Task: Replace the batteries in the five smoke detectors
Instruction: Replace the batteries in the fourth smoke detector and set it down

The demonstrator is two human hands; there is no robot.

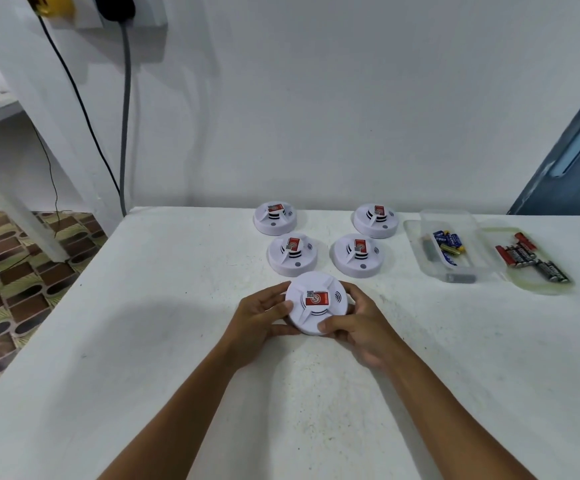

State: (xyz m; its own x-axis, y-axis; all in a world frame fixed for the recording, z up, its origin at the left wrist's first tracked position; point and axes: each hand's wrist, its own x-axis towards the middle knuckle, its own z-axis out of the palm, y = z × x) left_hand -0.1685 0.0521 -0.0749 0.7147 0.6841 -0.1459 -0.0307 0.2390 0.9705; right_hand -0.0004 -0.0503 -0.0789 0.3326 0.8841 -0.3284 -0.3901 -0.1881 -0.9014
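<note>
A white round smoke detector (316, 304) with a red sticker is held just above the white table (143, 341). My left hand (262, 317) grips its left rim and my right hand (354, 323) grips its right rim, thumbs on the front edge. Several more detectors sit behind it: two near ones (292, 253) (357, 254) and two far ones (274, 218) (375, 220). A clear plastic box (451, 244) at the right holds blue and yellow batteries (449, 242). Red and black batteries (530, 259) lie on its lid (541, 285).
The table's left edge drops to a patterned tiled floor (22, 271). A white wall (316, 116) stands right behind the table, with cables (125, 116) hanging from a socket at the upper left. A blue door (579, 161) is at the far right.
</note>
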